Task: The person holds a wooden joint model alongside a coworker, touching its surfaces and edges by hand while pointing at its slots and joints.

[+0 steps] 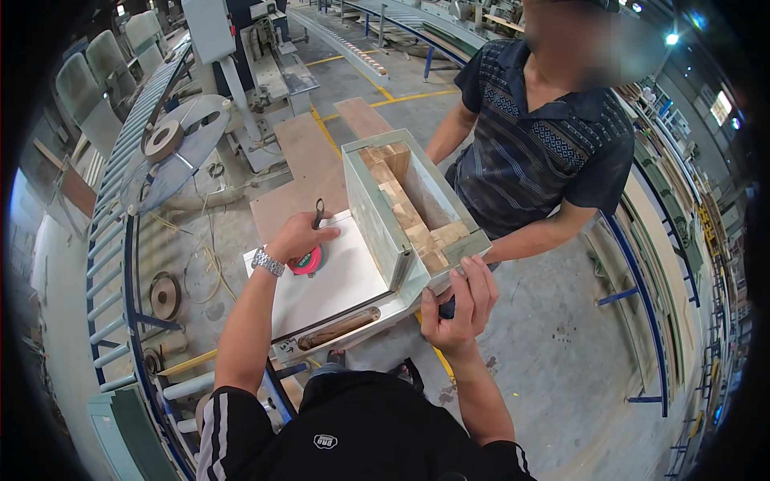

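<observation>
The left hand (298,237) rests on the flat white panel (337,276) that lies as the low part of a pale green-edged box-like assembly. Its grip is closed around a small round red tape measure (307,260), pressed against the panel near its left edge, and a dark slim tool (318,213) stands up from between the fingers. A silver metal wristwatch (267,262) sits on that wrist.

The right hand (459,301) holds the near right corner of the assembly, fingers curled over the top of the rim and thumb underneath, so the grip is clamped on that corner. A dark object shows just below the palm; what it is cannot be told.

The upright part of the assembly is a tall open-topped frame with pale green walls (377,216), filled with stacked light wooden blocks (413,220). It rises from the far right edge of the white panel. A long brown wooden slot (337,329) shows along the panel's near edge.

A second person in a dark patterned short-sleeved shirt (537,144) stands on the far side, with a forearm (541,234) reaching to the frame's right corner, close to the right hand.

To the left runs a curved roller conveyor with blue rails (120,240), and brown flat boards (309,160) lie on the grey concrete floor (553,353) beyond the assembly.
</observation>
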